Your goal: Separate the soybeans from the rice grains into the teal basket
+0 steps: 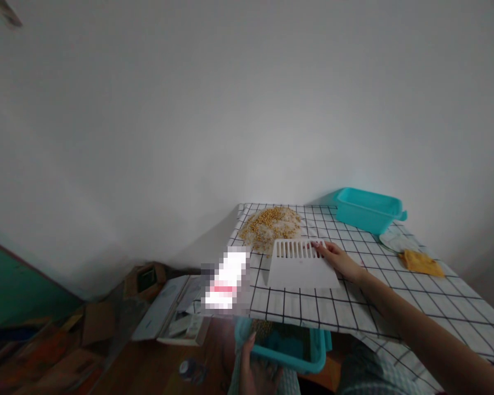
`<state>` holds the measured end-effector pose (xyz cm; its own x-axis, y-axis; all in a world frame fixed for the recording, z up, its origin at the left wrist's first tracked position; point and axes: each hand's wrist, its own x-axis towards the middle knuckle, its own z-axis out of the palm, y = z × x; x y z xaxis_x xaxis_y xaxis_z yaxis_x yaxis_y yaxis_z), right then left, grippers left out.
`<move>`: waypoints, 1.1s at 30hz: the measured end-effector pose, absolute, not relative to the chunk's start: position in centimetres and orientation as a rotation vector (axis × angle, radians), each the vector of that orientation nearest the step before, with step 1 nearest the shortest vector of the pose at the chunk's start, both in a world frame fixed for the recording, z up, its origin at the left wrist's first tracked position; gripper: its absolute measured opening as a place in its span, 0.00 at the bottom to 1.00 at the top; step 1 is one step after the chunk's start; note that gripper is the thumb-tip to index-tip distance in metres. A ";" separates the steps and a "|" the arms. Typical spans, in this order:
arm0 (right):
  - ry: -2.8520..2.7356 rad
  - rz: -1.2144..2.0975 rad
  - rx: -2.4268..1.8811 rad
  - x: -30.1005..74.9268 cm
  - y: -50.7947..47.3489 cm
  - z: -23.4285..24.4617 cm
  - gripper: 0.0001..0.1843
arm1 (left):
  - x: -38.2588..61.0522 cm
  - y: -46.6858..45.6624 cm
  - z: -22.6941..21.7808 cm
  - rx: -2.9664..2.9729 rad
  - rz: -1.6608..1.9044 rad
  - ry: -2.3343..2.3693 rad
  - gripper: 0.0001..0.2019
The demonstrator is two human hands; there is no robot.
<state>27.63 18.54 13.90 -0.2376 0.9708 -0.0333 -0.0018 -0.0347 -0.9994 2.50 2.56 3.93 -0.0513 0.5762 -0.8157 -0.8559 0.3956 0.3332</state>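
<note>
My right hand (pixel 336 259) grips the far right corner of a white plastic board with a row of slots (pixel 300 271). The board lies on or just over the checked tablecloth, its slotted side toward a pile of yellow grains mixed with whitish bits (pixel 270 226). Below the table's front edge, my left hand (pixel 249 351) holds a teal plastic bin (pixel 288 360) by its left side, thumb at the rim and fingers underneath. Yellowish grains show inside that bin on the left; part of its interior is dark and hard to make out.
A second teal bin (pixel 368 207) stands at the table's back right, with a yellow cloth (pixel 422 263) and a pale item (pixel 397 241) near it. A blurred-out bright object (pixel 226 280) sits at the table's left edge. Boxes (pixel 185 323) and a bottle (pixel 187 368) are on the floor.
</note>
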 end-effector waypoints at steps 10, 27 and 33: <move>-1.324 1.088 -1.211 29.1 20.6 13.6 0.25 | 2.6 2.6 3.3 -0.313 1.199 1.110 0.16; -0.936 0.837 -1.184 31.7 22.6 12.2 0.25 | 2.5 3.0 1.9 -0.334 1.144 1.133 0.21; -1.018 0.906 -1.062 30.8 21.9 12.2 0.28 | 2.7 3.0 2.3 -0.347 1.159 1.160 0.25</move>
